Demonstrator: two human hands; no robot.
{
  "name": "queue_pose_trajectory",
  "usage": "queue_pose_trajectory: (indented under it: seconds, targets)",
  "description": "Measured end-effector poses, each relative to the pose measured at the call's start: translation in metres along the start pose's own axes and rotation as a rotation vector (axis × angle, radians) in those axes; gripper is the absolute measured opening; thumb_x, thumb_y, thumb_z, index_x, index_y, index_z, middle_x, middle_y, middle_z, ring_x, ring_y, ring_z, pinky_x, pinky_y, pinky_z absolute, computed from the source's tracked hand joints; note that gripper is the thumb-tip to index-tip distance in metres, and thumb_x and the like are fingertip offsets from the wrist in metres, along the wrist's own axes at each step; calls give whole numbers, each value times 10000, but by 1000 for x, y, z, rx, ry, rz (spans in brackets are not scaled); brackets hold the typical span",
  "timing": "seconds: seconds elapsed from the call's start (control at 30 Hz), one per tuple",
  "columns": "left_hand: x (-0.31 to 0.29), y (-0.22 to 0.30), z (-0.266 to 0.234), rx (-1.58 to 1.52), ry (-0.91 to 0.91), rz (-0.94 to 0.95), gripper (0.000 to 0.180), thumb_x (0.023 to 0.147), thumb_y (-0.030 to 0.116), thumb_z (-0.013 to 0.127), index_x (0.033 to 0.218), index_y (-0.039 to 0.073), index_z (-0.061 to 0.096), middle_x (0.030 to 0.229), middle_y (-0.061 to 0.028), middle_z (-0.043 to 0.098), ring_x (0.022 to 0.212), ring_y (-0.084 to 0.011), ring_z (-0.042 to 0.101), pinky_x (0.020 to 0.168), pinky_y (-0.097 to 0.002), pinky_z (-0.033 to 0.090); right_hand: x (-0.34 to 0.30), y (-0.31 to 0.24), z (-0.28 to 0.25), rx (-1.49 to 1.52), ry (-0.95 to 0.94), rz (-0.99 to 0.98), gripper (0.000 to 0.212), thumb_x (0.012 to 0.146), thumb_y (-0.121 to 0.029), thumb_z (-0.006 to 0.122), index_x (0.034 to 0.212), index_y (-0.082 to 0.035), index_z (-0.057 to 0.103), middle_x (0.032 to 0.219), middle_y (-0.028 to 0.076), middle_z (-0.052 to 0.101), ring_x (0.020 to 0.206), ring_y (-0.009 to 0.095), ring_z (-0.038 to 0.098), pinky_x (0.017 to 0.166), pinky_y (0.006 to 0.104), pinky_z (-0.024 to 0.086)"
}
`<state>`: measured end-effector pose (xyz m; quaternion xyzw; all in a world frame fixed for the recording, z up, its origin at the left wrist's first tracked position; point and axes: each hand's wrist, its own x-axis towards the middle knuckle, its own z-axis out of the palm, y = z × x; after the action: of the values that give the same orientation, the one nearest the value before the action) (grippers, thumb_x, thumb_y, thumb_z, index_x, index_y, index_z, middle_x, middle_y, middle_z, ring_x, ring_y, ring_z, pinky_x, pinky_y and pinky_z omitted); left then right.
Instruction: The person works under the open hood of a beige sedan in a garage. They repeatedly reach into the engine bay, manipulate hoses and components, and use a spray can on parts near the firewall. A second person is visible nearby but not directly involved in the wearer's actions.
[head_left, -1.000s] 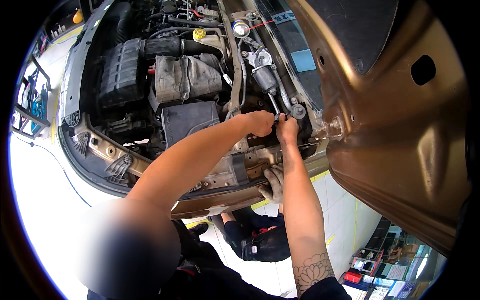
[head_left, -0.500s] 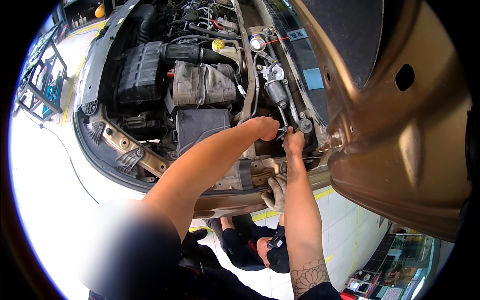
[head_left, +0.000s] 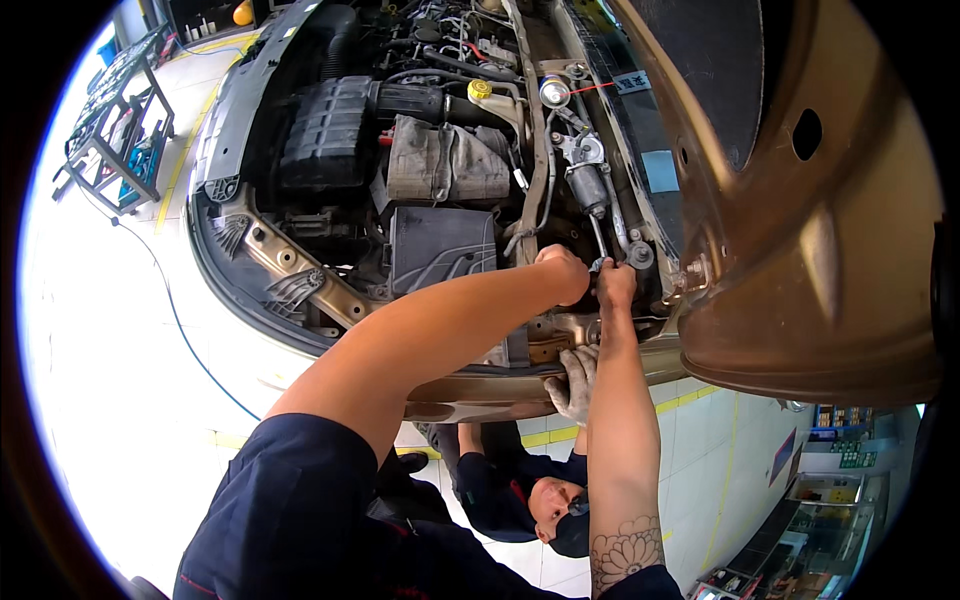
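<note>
With the view shifted since half a second ago, the engine bay (head_left: 455,265) sits farther right in the frame and a crouching co-worker (head_left: 492,492) has tipped their head up. The person's bare left hand (head_left: 564,272) bends down into the bay, fingers curled under; the back of the hand hides whether they grasp anything. Just beside it, the right hand (head_left: 616,284) pinches a small metal piece (head_left: 599,265) between thumb and fingers. That piece, too small to identify, lies between the two hands at the lower end of a silver rod (head_left: 599,237), below a cylindrical motor (head_left: 587,190). A spray can (head_left: 553,93) with a red straw stands farther up the bay. The co-worker's gloved hand (head_left: 574,384) rests on the car's edge, near the right forearm, with the raised gold-brown hood (head_left: 790,340) at right.
</note>
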<state>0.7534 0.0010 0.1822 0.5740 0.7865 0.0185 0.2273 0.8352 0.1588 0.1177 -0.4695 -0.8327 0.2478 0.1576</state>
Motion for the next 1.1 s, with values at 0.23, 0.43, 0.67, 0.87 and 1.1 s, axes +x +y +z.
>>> queue_pose_trajectory:
  seconds: [0.23,0.43,0.67,0.87,1.1]
  targets:
    - [-3,-15,11,241,318,-5,279,889,267,697,1148,171,734,1195,-40,690,1197,-241,583,870,-398,452,9,45,3,-58,63,-115,301,1026,-249,541,1005,30,655,676,128,657,494,234,619,480,394,481]
    - [-45,-26,28,-150,351,-90,388,833,302,666,1165,105,708,1213,-153,663,1247,-325,575,983,-522,469,-41,-16,-32,-197,-17,-82,255,994,-283,534,1130,-133,690,1072,200,705,1026,420,649,857,515,511]
    - [-67,-52,43,-684,472,-254,377,864,222,587,1184,73,720,1251,-208,667,1171,-410,620,996,-483,500,-71,-49,-46,-435,53,-259,267,976,-290,573,1137,-127,711,1143,175,696,1095,397,646,901,501,518]
    - [-77,-68,72,-1453,535,-237,426,884,56,512,1289,68,642,1213,-129,702,1115,-266,656,911,-387,531,-99,-101,-23,-141,-250,-911,365,901,-341,706,1181,-107,704,1177,139,633,1114,343,610,944,447,508]
    - [-169,-34,79,-856,760,-319,476,946,215,591,1377,26,515,1309,-178,633,1219,-324,579,977,-442,474,-125,-111,-4,-452,-261,-875,408,873,-440,711,1096,-98,721,1140,173,606,1092,379,607,961,508,476]
